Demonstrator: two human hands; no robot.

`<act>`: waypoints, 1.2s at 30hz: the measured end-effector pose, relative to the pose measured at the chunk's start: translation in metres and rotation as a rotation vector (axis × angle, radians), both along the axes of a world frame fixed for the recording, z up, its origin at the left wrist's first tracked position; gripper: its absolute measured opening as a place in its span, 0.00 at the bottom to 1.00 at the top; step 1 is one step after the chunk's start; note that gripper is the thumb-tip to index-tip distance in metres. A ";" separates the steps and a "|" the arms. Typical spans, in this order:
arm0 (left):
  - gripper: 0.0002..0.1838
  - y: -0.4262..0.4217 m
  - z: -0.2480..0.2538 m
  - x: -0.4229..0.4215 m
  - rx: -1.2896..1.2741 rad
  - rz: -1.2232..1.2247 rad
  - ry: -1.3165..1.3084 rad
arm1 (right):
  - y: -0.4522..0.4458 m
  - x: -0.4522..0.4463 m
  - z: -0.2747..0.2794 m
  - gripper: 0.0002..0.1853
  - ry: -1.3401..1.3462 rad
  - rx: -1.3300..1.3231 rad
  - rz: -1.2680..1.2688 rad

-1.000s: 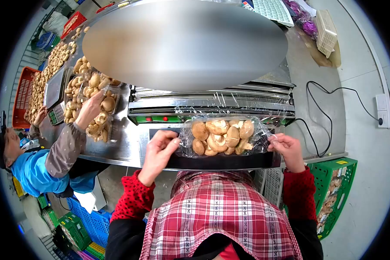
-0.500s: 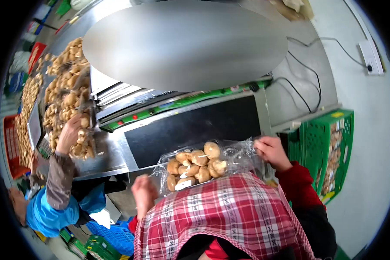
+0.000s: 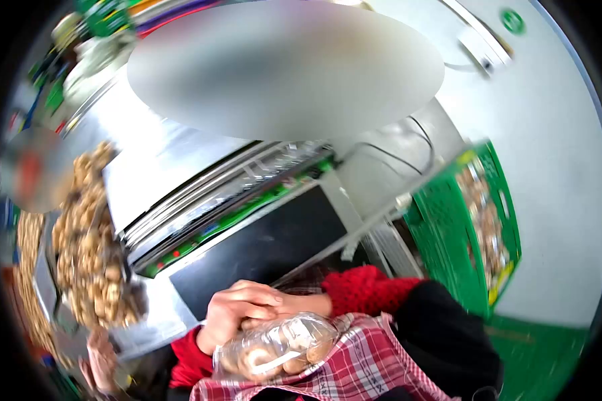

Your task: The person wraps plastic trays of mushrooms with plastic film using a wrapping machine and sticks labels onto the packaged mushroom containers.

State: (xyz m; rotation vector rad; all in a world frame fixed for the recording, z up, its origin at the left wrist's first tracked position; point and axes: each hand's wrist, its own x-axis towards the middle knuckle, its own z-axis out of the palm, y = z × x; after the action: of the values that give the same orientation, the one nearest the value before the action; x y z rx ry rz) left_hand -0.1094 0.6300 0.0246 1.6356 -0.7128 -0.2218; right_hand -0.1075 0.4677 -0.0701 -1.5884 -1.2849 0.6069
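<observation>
Fingers of the left hand (image 3: 234, 310) bend half closed over the right hand (image 3: 293, 305), whose fingers are mostly hidden; I cannot tell whether either grips anything. On my feed stand the steel tabletop (image 3: 374, 186), a green crate (image 3: 441, 237) by its right corner, the checked apron (image 3: 354, 354) before its near edge and, against that apron, just beside the hands, the bag of mushrooms (image 3: 277, 347).

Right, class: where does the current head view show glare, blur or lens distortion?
Head view: white glare on the steel tabletop; glints on the plastic-wrapped mushroom pack; smearing across the green crate; a blurred oval hiding the top centre; dark, curved corners suggesting a wide-angle lens.
</observation>
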 end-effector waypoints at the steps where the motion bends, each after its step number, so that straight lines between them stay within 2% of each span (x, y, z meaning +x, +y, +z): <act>1: 0.27 0.010 0.000 -0.010 -0.231 -0.074 0.287 | -0.014 0.003 0.006 0.18 0.099 0.004 -0.037; 2: 0.33 0.020 0.000 -0.020 -0.472 -0.113 0.574 | -0.019 0.019 0.027 0.17 0.632 -0.042 -0.077; 3: 0.36 0.022 0.017 -0.029 -0.430 -0.036 0.693 | -0.024 0.034 0.049 0.17 1.166 -0.021 -0.230; 4: 0.37 0.025 0.016 -0.035 -0.351 -0.074 0.673 | -0.033 0.038 0.047 0.17 1.333 -0.013 -0.298; 5: 0.38 0.027 0.005 -0.042 -0.278 -0.110 0.661 | -0.043 0.034 0.028 0.17 1.388 0.013 -0.287; 6: 0.38 0.017 -0.003 -0.043 -0.282 0.002 0.648 | -0.049 0.032 0.005 0.17 1.451 0.069 -0.245; 8: 0.32 -0.002 -0.026 -0.026 -0.409 0.109 0.579 | -0.048 0.014 -0.077 0.18 1.584 0.281 -0.045; 9: 0.30 -0.009 -0.033 -0.017 -0.473 0.128 0.544 | -0.043 0.008 -0.113 0.18 1.599 0.461 0.071; 11: 0.26 -0.015 -0.026 -0.004 -0.564 0.319 0.562 | -0.017 0.017 -0.086 0.21 1.382 1.153 0.090; 12: 0.28 -0.015 -0.024 -0.007 -0.621 0.394 0.611 | -0.042 0.030 -0.062 0.21 1.315 0.912 -0.202; 13: 0.28 -0.013 -0.026 -0.008 -0.628 0.415 0.595 | -0.078 0.047 -0.029 0.22 1.253 0.410 -0.588; 14: 0.29 -0.006 -0.030 -0.008 -0.646 0.512 0.700 | -0.094 0.063 0.001 0.23 1.109 0.154 -0.795; 16: 0.31 -0.008 -0.057 -0.002 -0.669 0.647 0.890 | -0.095 0.076 0.038 0.26 0.776 -0.034 -0.889; 17: 0.32 -0.006 -0.046 0.004 -0.515 0.634 0.887 | -0.073 0.066 0.066 0.20 0.405 0.025 -0.738; 19: 0.26 0.002 -0.043 0.015 -0.276 0.722 0.552 | -0.097 0.100 0.048 0.26 0.500 -0.121 -0.843; 20: 0.17 0.010 -0.039 0.015 -0.447 0.773 0.526 | -0.125 0.127 0.023 0.28 0.527 0.121 -0.804; 21: 0.10 0.033 -0.025 0.013 -0.216 1.025 0.321 | -0.144 0.153 0.030 0.33 0.525 0.192 -0.900; 22: 0.09 0.059 -0.025 0.009 -0.132 1.181 0.223 | -0.147 0.162 0.047 0.34 0.727 0.373 -0.964; 23: 0.09 0.082 -0.028 0.003 -0.085 1.331 0.193 | -0.128 0.160 0.068 0.33 0.472 0.531 -1.065; 24: 0.09 0.101 -0.034 -0.005 -0.061 1.463 0.216 | -0.129 0.165 0.081 0.31 0.804 0.647 -1.188; 26: 0.08 0.125 -0.050 -0.018 -0.011 1.640 0.217 | -0.116 0.177 0.088 0.30 1.130 0.777 -1.284; 28: 0.09 0.126 -0.068 -0.019 0.106 1.729 0.123 | -0.092 0.171 0.090 0.28 1.081 0.296 -0.677; 30: 0.11 0.116 -0.084 -0.016 0.171 1.810 0.019 | -0.024 0.194 0.127 0.25 0.674 0.164 -0.626; 31: 0.12 0.108 -0.082 -0.012 0.160 1.842 -0.021 | 0.012 0.200 0.144 0.24 0.534 0.323 -0.624; 32: 0.13 0.102 -0.079 -0.012 0.128 1.834 -0.029 | 0.030 0.208 0.176 0.18 0.352 0.382 -0.365; 33: 0.13 0.097 -0.082 -0.014 0.164 1.852 -0.091 | 0.039 0.204 0.196 0.17 0.421 0.590 -0.183; 36: 0.12 0.080 -0.087 -0.033 0.220 1.813 0.001 | 0.078 0.227 0.288 0.10 0.294 0.606 0.872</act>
State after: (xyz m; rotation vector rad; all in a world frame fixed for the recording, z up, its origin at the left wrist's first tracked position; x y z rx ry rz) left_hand -0.1424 0.7095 -0.0627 1.8774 0.9643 1.0182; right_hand 0.1194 0.5460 0.2175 -0.3824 -1.6981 0.8258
